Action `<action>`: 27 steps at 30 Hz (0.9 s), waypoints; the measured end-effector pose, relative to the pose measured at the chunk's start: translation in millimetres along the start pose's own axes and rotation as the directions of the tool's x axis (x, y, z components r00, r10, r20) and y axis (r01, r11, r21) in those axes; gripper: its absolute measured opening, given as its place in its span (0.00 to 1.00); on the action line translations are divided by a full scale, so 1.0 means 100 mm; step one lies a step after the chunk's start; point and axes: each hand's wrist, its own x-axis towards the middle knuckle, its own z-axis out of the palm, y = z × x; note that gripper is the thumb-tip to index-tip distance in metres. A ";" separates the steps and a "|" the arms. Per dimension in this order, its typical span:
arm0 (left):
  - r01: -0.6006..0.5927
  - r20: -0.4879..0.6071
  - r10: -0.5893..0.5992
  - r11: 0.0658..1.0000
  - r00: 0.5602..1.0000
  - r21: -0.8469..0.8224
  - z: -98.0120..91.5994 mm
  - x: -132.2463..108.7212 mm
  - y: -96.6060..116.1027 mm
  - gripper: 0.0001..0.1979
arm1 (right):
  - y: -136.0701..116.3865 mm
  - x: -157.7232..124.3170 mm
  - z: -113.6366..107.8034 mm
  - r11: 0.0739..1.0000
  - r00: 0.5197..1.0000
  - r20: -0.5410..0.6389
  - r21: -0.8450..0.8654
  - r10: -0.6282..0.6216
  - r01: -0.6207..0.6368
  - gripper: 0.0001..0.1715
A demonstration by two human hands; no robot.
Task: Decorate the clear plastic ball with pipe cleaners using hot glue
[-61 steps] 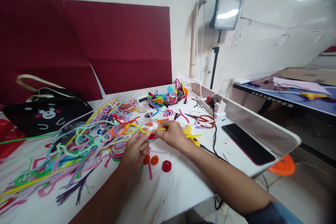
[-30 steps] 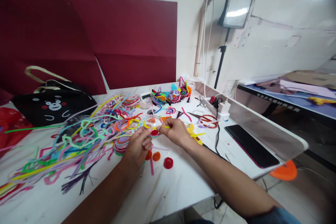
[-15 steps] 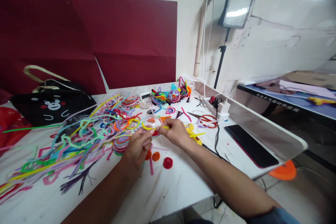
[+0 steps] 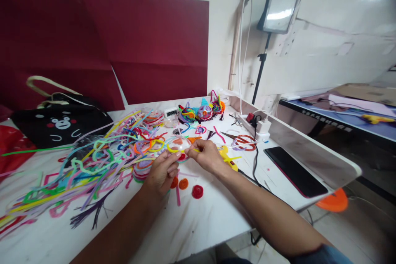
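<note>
In front of me, my left hand (image 4: 163,169) is closed, thumb and forefinger pinched on a yellow pipe cleaner (image 4: 171,150) that bends in a curve. My right hand (image 4: 204,154) pinches a yellow length too, which looks like the same pipe cleaner; the fingers partly hide it. Just behind the fingertips sits a clear plastic dome or ball (image 4: 183,142), with a small orange piece showing at it. Close below the hands lie a red coil (image 4: 197,192), an orange coil (image 4: 183,183) and a pink pipe cleaner strip (image 4: 178,196).
A tangled heap of coloured pipe cleaners (image 4: 102,156) spreads on the left. Finished-looking decorated balls (image 4: 205,112) stand at the back. To the right are scissors (image 4: 246,142), a yellow glue gun (image 4: 225,154), a phone (image 4: 295,171) and a power strip (image 4: 252,123). A black bag (image 4: 62,126) stands back left.
Both hands keep their pinch on the yellow pipe cleaner. The fingers have shifted slightly, and a red piece beneath them shows a little more.
</note>
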 end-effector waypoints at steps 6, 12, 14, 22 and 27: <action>0.015 -0.004 -0.015 0.999 1.000 -0.029 -0.02 0.01 0.00 0.20 | 0.02 0.00 0.00 1.000 1.000 -0.015 0.019 0.024 -0.023 0.13; 0.030 -0.010 -0.031 0.997 0.999 -0.066 -0.01 0.01 0.02 0.22 | 0.03 0.01 0.01 0.999 0.994 -0.106 -0.009 0.035 -0.036 0.22; 0.032 -0.018 -0.033 0.996 0.999 -0.082 -0.01 0.01 0.02 0.24 | 0.06 0.03 0.03 0.999 0.994 -0.106 0.020 0.038 -0.036 0.26; 0.048 -0.024 -0.051 0.994 0.998 -0.102 0.00 -0.01 0.04 0.22 | 0.18 0.12 0.08 0.968 0.989 0.026 0.201 0.148 -0.150 0.43; 0.066 -0.057 -0.074 0.990 0.996 -0.125 0.01 0.00 0.03 0.22 | 0.18 0.13 0.11 0.936 0.982 0.110 0.302 0.154 -0.180 0.39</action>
